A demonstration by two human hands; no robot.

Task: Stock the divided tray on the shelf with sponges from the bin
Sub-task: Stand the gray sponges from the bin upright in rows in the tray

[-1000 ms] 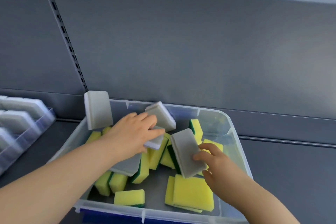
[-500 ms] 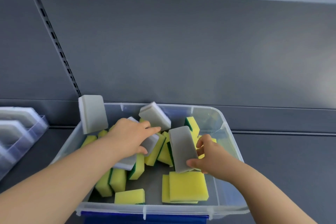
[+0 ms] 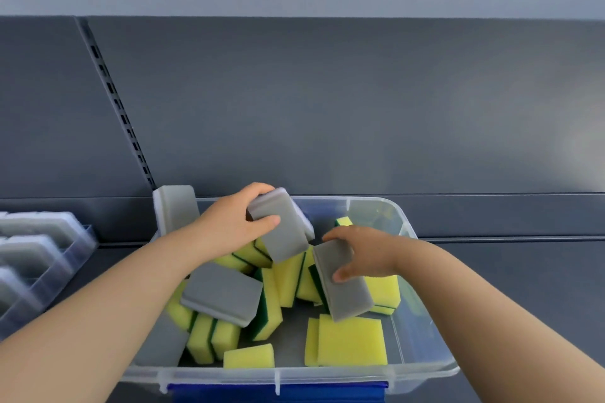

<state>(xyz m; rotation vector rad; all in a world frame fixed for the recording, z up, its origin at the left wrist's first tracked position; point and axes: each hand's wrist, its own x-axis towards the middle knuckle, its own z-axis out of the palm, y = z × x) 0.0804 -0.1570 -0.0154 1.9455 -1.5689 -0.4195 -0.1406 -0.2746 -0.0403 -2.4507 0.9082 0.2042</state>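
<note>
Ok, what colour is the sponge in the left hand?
The sponge is grey on its visible face; the head view shows it.

— How is the left hand [image 3: 237,222] held?
— Extended forward, fingers curled round a raised grey sponge [image 3: 284,235].
— And the right hand [image 3: 363,252]?
— Extended too, a tilted grey sponge [image 3: 348,288] pinched by it.

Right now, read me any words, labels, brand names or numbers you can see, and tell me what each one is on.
No readable text anywhere in this view.
The grey sponge in the left hand and the one in the right hand: blank.
The yellow sponges, bin, tray and blue strip under the bin's front edge: no print shows.
</note>
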